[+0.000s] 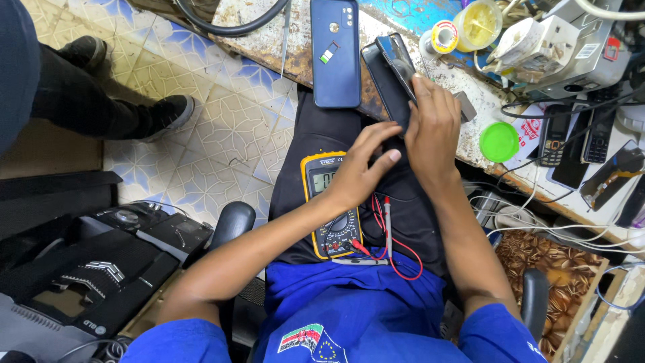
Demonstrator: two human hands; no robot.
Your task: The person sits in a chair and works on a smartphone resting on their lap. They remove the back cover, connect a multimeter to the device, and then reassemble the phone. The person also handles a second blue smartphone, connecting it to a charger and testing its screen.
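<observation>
Looking down from a head-worn camera, a seated person works on a dark smartphone (pixel 393 70) propped at the near edge of a cluttered workbench (pixel 269 40). The right hand (pixel 431 131) wraps over the phone's lower end, fingers curled around it and grasping it, tilting it up off the bench. The left hand (pixel 359 168) sits just beside and below the right, fingers bent toward the phone's bottom edge; whether it grips anything there is hidden, so I cannot tell.

Under the left wrist, a yellow-edged multimeter (pixel 329 208) lies on the person's lap, with red and black probe leads (pixel 396 249) looping just below the right forearm. Beyond the left hand's fingertips, a blue phone back cover (pixel 334 54) lies flat on the bench. To the outer side of the right hand sit a green round lid (pixel 499 142) and, farther off, several small keypad phones (pixel 557 138).

Judging by its look, the phone is a thin, stiff, light slab with smooth glassy faces, likely slippery and easily cracked or scratched. It seems best held by its long side edges or across the lower end, as the right hand does, with pressure kept off the screen.
</observation>
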